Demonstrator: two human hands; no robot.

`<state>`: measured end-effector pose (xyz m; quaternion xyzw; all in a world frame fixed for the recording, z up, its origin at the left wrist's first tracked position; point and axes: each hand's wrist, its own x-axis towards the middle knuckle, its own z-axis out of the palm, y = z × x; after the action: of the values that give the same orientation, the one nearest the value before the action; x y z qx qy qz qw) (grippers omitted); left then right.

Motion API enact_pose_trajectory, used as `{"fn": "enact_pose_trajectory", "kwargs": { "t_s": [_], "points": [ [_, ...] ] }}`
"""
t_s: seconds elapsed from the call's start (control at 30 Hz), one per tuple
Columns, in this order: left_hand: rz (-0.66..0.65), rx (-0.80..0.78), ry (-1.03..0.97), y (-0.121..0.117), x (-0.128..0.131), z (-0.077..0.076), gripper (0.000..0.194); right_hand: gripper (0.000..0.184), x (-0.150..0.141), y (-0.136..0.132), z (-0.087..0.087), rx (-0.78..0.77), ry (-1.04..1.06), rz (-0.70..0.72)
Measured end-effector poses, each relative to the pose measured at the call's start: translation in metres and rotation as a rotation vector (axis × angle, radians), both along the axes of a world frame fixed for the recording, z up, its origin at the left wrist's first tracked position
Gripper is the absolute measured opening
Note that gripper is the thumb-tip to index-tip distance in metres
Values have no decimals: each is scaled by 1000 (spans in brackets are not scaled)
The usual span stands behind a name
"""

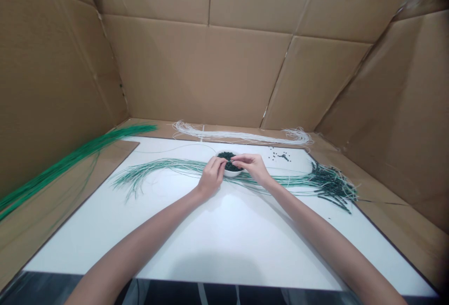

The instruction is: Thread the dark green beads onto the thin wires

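Above a small white bowl (233, 173) heaped with tiny dark green beads (226, 155), both of my hands meet with their fingertips close together. My left hand (212, 174) is closed in a pinch at the bowl's left side, on what looks like the end of a thin wire (189, 145) that arcs in from the left. From the right, my right hand (253, 166) pinches too; whatever is between its fingertips is too small to make out. A bundle of thin green wires (164, 164) runs under both hands, its right ends covered with dark beads (331, 181).
Loose dark beads (280, 155) lie scattered right of the bowl on the white board (224, 239). Behind it rests a bundle of white wires (242, 135). Long green wires (80, 155) lean along the left side. Cardboard walls (210, 71) enclose the back and sides.
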<state>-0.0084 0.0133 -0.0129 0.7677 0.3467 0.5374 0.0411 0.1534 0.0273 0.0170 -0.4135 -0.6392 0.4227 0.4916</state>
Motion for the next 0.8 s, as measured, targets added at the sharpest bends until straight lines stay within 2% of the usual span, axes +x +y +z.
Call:
{"fn": "enact_pose_trajectory", "kwargs": {
  "t_s": [0.13,0.33,0.43,0.63,0.8],
  "points": [
    [21,39,33,1,0,-1,15,23,1,-1,0,64,-83,0],
    [15,83,81,3,1,-3,16,17,3,-3,4,268,-355,-8],
    [11,75,66,3,1,-3,16,20,4,-2,5,234,-369,31],
    [1,49,52,2,1,-3,16,26,6,1,3,90,-258,123],
    [-2,43,52,2,1,-2,15,28,6,0,7,49,-205,141]
  ]
}}
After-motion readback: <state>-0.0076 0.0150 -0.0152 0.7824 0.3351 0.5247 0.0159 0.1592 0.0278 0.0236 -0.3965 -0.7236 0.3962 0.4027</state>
